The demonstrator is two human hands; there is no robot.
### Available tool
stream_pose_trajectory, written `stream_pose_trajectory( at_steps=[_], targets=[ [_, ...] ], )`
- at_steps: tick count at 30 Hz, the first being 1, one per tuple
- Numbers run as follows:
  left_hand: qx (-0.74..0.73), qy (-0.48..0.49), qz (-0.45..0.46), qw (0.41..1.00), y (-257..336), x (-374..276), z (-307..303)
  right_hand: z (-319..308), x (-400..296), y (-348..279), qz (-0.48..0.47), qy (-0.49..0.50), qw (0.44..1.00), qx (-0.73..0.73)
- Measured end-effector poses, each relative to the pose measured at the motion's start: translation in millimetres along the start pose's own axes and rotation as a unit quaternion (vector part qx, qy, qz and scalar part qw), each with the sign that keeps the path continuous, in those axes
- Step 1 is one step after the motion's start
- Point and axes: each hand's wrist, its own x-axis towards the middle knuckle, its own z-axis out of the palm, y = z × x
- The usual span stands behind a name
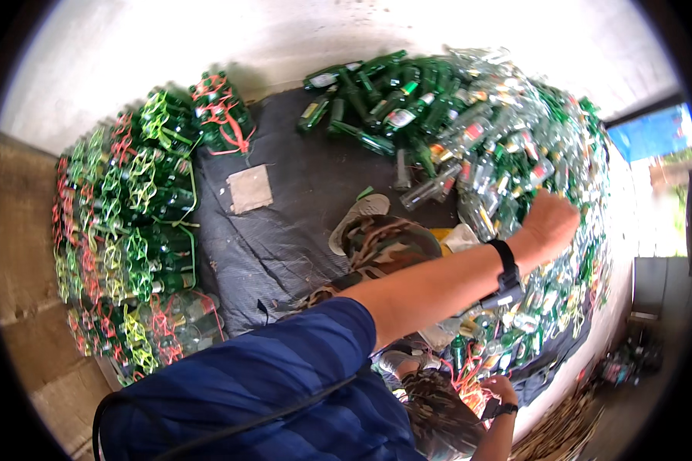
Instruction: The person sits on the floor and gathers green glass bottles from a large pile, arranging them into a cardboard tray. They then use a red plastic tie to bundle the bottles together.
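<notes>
My left hand (548,225) is stretched over a large heap of loose glass bottles (484,155), green and clear. Its back faces me and the fingers are curled; whether anything is in them is hidden. Lower down, my right hand (499,389) is beside a tangle of red and orange plastic string (470,377), its fingers partly out of sight. It cannot be told whether that hand grips the string. Both wrists wear black straps with small devices. Close to the left forearm, a pale object with a yellow part (455,237) lies by my camouflage-clad knee.
Bottle bundles (167,201) tied with red, green and yellow string are stacked on the left. A separate red-tied bundle (222,115) stands by the white wall. A square beige piece (250,189) lies on the black ground sheet (311,167). At right are an opening (663,190) and dry sticks (559,426).
</notes>
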Motion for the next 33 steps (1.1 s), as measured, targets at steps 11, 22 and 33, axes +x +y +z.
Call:
stream_pose_trajectory(
  at_steps=[11,22,33],
  targets=[
    [-0.070,0.002,-0.054,0.996,30.1,17.5,32.1,-30.5,-39.2,-34.7,0.061,0.130,0.975,0.169],
    [-0.166,-0.054,0.006,0.985,23.4,0.6,-8.7,-35.1,-33.5,10.2,-0.079,0.188,0.967,-0.152],
    [-0.050,-0.186,0.043,0.980,-20.9,21.8,-19.6,11.8,10.5,-11.9,0.013,0.239,0.874,0.423]
  ],
)
